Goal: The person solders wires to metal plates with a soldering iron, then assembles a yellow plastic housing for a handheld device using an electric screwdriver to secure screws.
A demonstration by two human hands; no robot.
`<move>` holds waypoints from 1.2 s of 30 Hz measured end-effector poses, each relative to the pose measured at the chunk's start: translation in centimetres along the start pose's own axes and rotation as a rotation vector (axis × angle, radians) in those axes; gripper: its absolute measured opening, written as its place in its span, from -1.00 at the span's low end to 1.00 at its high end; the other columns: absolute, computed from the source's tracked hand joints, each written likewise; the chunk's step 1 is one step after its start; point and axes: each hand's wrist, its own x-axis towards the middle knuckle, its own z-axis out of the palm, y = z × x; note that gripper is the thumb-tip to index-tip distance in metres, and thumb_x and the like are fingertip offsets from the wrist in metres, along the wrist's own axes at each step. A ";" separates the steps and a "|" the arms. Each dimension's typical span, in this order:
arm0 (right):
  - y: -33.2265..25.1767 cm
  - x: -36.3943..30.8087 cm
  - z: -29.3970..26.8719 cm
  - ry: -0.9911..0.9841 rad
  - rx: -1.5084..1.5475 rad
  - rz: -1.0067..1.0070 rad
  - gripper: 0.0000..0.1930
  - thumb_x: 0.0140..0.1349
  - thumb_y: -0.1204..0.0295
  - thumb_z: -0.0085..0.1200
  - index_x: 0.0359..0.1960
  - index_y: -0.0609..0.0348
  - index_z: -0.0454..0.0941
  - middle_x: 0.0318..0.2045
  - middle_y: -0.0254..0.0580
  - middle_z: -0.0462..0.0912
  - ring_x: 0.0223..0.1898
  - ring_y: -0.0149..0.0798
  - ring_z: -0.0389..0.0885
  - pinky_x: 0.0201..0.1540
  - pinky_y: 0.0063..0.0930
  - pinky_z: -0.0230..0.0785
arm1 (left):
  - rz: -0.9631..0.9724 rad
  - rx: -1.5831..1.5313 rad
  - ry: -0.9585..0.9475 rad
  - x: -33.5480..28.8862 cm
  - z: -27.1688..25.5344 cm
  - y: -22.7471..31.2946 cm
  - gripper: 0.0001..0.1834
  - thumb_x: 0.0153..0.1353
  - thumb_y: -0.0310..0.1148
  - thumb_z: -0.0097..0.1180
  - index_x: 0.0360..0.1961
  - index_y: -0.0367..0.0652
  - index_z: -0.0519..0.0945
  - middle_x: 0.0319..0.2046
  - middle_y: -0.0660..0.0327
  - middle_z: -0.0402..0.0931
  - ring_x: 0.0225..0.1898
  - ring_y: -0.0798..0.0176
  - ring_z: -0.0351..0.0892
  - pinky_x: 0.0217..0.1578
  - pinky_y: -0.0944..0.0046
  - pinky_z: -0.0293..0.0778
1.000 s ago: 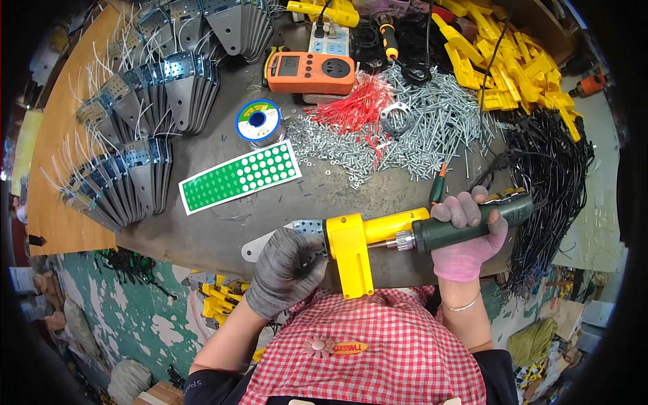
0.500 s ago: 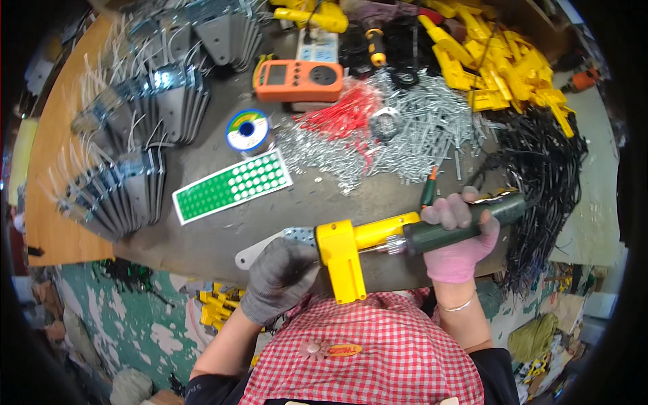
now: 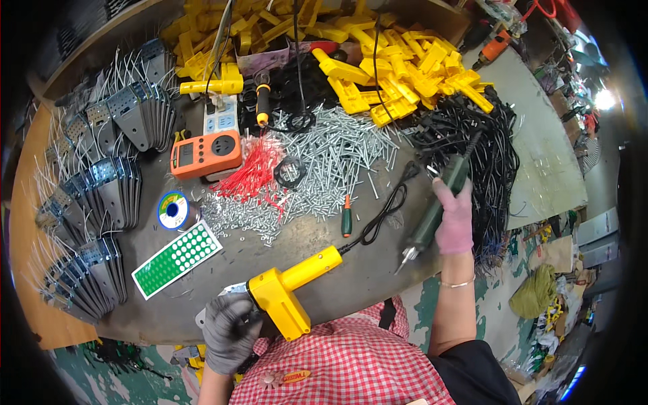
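My left hand (image 3: 233, 332), in a grey glove, is closed round the end of a yellow plastic tool housing (image 3: 280, 304) with a side handle. A metal plate (image 3: 235, 288) joins that end; my fingers cover most of it. A black power cord (image 3: 381, 223) runs from the handle's tip. To the right, my right hand (image 3: 455, 219), in a pink glove, grips a dark green electric screwdriver (image 3: 423, 229). Its bit points down toward the table's near edge, apart from the yellow housing. A small hand screwdriver (image 3: 347, 217) with a green and orange handle lies between them.
Loose screws (image 3: 331, 162) and red sleeved wires (image 3: 250, 172) cover the middle. An orange meter (image 3: 206, 155), solder spool (image 3: 173, 210) and green sticker sheet (image 3: 177, 258) lie left, beside stacked metal plates (image 3: 104, 192). Yellow housings (image 3: 405, 64) and black cords (image 3: 486, 142) are heaped behind and right.
The electric screwdriver has come away from the yellow housing, swinging right with my right hand, its bit now pointing down. The view has shifted, and the cord at the handle now shows.
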 end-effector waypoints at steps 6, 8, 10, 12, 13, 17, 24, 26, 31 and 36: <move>3.3 3.5 2.1 -0.118 -1.233 -0.743 -0.60 -0.02 0.58 0.17 -0.13 -0.20 0.64 -0.21 -0.21 0.57 -0.07 -0.03 0.48 0.03 -0.17 0.37 | 0.539 0.536 -0.319 1.5 2.1 2.7 -0.72 0.10 -0.29 0.26 -0.11 0.16 0.66 0.01 0.34 0.61 0.17 0.18 0.49 0.26 -0.03 0.29; 3.1 3.9 3.5 -0.226 -1.503 -0.644 -0.65 0.04 0.56 0.15 -0.14 -0.18 0.64 -0.27 -0.17 0.61 -0.10 -0.03 0.52 -0.02 -0.15 0.41 | 0.560 0.552 -0.406 2.2 1.5 3.0 -0.71 0.07 -0.25 0.26 -0.12 0.18 0.66 0.04 0.39 0.59 0.25 0.20 0.41 0.29 -0.09 0.25; 2.9 4.4 4.0 -0.259 -1.424 -0.674 -0.72 0.08 0.53 0.14 -0.15 -0.09 0.62 -0.25 -0.14 0.64 -0.10 0.00 0.54 -0.03 -0.14 0.45 | 0.536 0.523 -0.513 4.0 -1.3 4.8 -0.71 0.09 -0.30 0.22 -0.12 0.18 0.67 0.03 0.37 0.60 0.22 0.19 0.46 0.34 -0.10 0.24; 1.7 3.4 5.3 -0.313 -1.120 -0.643 -0.77 0.11 0.59 0.12 -0.18 0.10 0.56 -0.28 -0.12 0.68 -0.17 0.06 0.59 -0.07 -0.13 0.48 | 0.404 0.419 -0.482 4.4 -4.4 6.1 -0.72 0.06 -0.39 0.22 -0.15 0.12 0.66 0.02 0.31 0.60 0.17 0.13 0.52 0.28 -0.12 0.35; 0.6 2.4 6.0 -0.428 -0.885 -0.604 -0.79 0.15 0.59 0.11 -0.16 0.12 0.55 -0.31 -0.10 0.69 -0.22 0.08 0.61 -0.13 -0.14 0.49 | 0.287 0.239 -0.395 4.2 -6.4 6.0 -0.73 0.04 -0.46 0.25 -0.18 0.04 0.64 0.00 0.24 0.61 0.16 0.08 0.55 0.24 -0.11 0.42; -2.8 -2.5 12.9 -0.848 -0.288 -0.643 -0.82 0.30 0.51 0.09 -0.08 0.16 0.55 -0.37 0.00 0.68 -0.31 0.15 0.65 -0.23 -0.17 0.50 | -0.156 -0.353 -0.125 3.8 -12.0 4.3 -0.54 -0.01 -0.56 0.46 -0.08 -0.12 0.56 -0.06 0.10 0.65 0.09 0.12 0.62 0.13 0.13 0.53; -4.4 -2.1 29.2 -0.656 -0.358 -0.804 -0.76 0.39 0.28 0.05 -0.07 0.19 0.50 -0.31 0.15 0.62 -0.22 0.26 0.62 -0.15 0.07 0.47 | -0.390 -0.173 -0.125 2.3 -13.2 -5.3 -0.53 -0.01 -0.56 0.44 -0.05 -0.16 0.54 0.02 0.13 0.58 0.05 0.15 0.60 0.15 0.20 0.50; -5.5 -1.1 31.4 -0.723 -0.357 -0.701 -0.77 0.39 0.32 0.05 -0.16 0.27 0.49 -0.34 0.24 0.65 -0.18 0.27 0.62 -0.12 0.03 0.45 | -0.162 0.470 -0.036 2.0 -13.3 -6.8 -0.51 -0.08 -0.57 0.41 -0.05 -0.11 0.58 -0.04 0.12 0.57 -0.02 0.05 0.58 0.09 0.19 0.50; -6.4 1.4 32.4 -0.941 -0.573 -0.789 -0.74 0.36 0.27 0.08 -0.16 0.26 0.51 -0.30 0.24 0.65 -0.16 0.29 0.61 -0.12 0.01 0.45 | -0.116 0.682 0.043 1.8 -13.4 -8.1 -0.62 0.01 -0.61 0.23 -0.09 -0.12 0.69 -0.05 0.08 0.58 0.04 -0.04 0.54 0.11 0.14 0.46; -6.0 -1.4 31.4 -0.667 -0.313 -0.728 -0.57 0.25 0.32 0.19 0.07 0.30 0.42 -0.33 0.21 0.67 -0.29 0.23 0.66 -0.20 -0.01 0.48 | -0.139 0.530 0.152 4.5 -14.9 -8.1 -0.66 0.05 -0.48 0.29 -0.08 -0.14 0.69 -0.05 0.05 0.59 0.08 -0.03 0.53 0.14 0.11 0.45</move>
